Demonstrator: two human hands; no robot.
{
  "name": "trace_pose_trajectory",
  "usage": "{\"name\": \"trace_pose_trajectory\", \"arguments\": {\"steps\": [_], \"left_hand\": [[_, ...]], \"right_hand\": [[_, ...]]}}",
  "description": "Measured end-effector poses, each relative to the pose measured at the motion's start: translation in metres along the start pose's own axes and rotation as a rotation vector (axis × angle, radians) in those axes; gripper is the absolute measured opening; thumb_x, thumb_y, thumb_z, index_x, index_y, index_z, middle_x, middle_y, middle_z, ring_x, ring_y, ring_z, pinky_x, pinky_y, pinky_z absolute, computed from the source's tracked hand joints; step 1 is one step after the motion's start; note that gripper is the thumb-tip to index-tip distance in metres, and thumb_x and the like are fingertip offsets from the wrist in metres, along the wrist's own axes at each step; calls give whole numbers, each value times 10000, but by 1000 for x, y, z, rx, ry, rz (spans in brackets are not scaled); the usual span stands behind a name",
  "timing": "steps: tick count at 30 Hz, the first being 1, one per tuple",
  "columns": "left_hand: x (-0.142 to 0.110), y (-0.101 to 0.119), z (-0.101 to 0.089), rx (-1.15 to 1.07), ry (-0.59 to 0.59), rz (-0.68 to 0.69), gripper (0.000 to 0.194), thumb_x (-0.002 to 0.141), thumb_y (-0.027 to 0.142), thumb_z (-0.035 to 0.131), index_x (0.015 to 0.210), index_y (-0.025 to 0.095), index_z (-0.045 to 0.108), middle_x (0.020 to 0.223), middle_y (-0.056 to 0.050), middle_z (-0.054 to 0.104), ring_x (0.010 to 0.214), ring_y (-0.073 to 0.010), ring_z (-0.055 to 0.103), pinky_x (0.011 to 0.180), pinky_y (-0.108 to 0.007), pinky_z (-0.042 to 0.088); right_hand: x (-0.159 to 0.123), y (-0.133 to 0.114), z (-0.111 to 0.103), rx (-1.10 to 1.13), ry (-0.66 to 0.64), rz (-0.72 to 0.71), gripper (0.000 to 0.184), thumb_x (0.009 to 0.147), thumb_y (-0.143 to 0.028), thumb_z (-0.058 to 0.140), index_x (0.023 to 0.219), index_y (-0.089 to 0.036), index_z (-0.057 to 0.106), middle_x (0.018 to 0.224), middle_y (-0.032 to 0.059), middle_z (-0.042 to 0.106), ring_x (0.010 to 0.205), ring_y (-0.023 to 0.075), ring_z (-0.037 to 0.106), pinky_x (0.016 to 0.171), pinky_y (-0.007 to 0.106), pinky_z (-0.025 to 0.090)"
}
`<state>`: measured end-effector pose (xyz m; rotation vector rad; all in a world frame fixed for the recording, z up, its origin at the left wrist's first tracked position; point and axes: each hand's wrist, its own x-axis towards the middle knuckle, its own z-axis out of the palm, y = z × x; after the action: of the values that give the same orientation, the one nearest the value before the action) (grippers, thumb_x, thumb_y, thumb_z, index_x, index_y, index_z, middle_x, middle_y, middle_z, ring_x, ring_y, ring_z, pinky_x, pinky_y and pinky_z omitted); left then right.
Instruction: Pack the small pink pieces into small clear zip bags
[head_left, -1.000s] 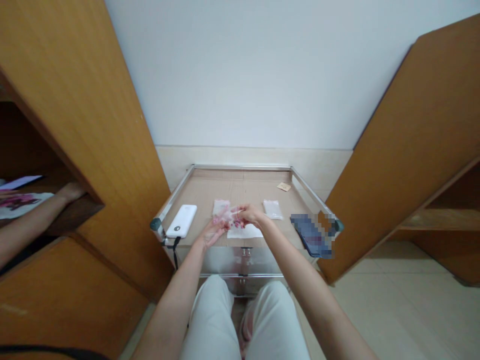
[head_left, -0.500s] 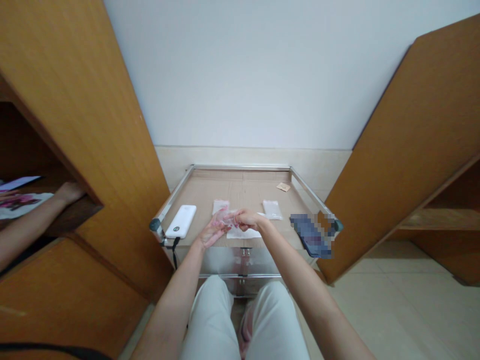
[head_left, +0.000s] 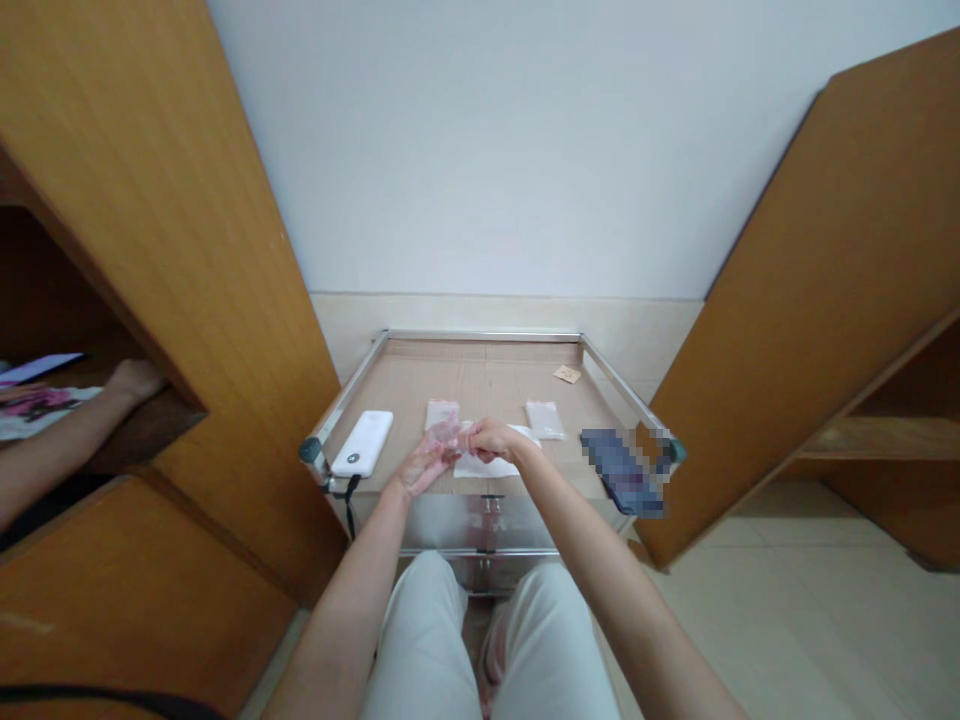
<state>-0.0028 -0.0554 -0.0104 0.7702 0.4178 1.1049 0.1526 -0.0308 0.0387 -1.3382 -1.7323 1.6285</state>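
A small clear plastic bag (head_left: 445, 432) is held between my hands over the front of the low cabinet top (head_left: 487, 375). My left hand (head_left: 426, 464) grips the bag from the left, and my right hand (head_left: 491, 440) pinches its right side with curled fingers. Under and behind them lies a white sheet (head_left: 487, 466), partly covered by my hands. One flat clear packet (head_left: 442, 412) rests just beyond my left hand. A second packet (head_left: 545, 420) lies to the right of my right hand. What the bag contains, if anything, cannot be made out.
A white power bank (head_left: 363, 444) with a black cable lies at the left edge. A dark, partly blurred phone-like object (head_left: 626, 475) lies on the right, with a small tan card (head_left: 567, 374) behind. Metal rails edge the top. Another person's hand (head_left: 136, 382) rests in the left shelf.
Both hands stay in nearly the same place; the fingers and the clear bag between them have shifted slightly. The other person's arm at left has moved a little.
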Motion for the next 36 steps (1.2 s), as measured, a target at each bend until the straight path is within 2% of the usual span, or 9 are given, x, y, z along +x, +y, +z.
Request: {"name": "trace_pose_trajectory", "arguments": {"steps": [8,13,18,25,28,30,32,34,36], "left_hand": [[0,0,2,-36,14,37,460,605,112,632,1035,193,490,930,-49,585,833,-137,542,790,-291,395],[1,0,2,-48,89,45,391,630,84,598,1000,168,501,914,-62,590,829,-139,544,791,-293,392],[2,-1,-1,-73,151,24,313,654,67,564,949,159,513,884,-54,596,805,-130,557,790,-298,398],[4,-1,-6,-82,168,37,177,659,68,557,815,148,534,798,-36,610,738,-124,570,788,-321,415],[5,-2,-6,-77,182,34,149,660,73,559,791,139,534,802,-41,608,747,-124,571,786,-307,418],[6,-2,-6,-80,188,36,149,657,72,563,787,137,533,805,-43,606,753,-125,573,785,-301,420],[6,-3,-7,-82,191,39,152,657,68,562,789,138,533,788,-39,607,740,-122,576,784,-299,424],[7,-4,-7,-81,194,36,146,663,63,553,785,141,535,766,-33,609,724,-116,577,779,-294,428],[7,-5,-8,-78,198,28,131,670,61,542,771,144,535,757,-29,611,716,-113,577,774,-290,431]], "right_hand": [[-4,-2,1,2,-43,4,163,606,-202,539,511,-140,423,358,-87,336,305,3,240,326,140,186],[-3,0,-4,79,-78,2,131,639,-179,500,531,-134,443,376,-76,372,295,1,232,315,142,149],[-11,-6,-9,116,-62,-10,157,663,-226,507,545,-129,470,377,-62,400,299,10,261,310,155,148],[-20,-9,-14,208,-53,-57,177,622,-282,545,570,-116,511,370,-69,381,303,12,264,324,166,143],[-15,-2,-16,294,119,-102,179,612,-281,532,649,-108,554,367,-86,345,298,17,254,328,171,152],[-10,5,-15,375,315,-156,188,617,-280,507,687,-115,563,381,-88,341,303,26,267,332,171,183],[-4,13,-13,442,526,-191,196,626,-288,479,703,-128,563,430,-67,402,345,43,341,357,170,249],[2,21,-10,484,697,-218,218,643,-304,453,732,-138,562,573,-8,529,495,76,477,439,171,344],[8,29,-8,543,790,-241,244,667,-318,426,787,-149,555,789,49,596,705,108,545,559,185,403]]}}
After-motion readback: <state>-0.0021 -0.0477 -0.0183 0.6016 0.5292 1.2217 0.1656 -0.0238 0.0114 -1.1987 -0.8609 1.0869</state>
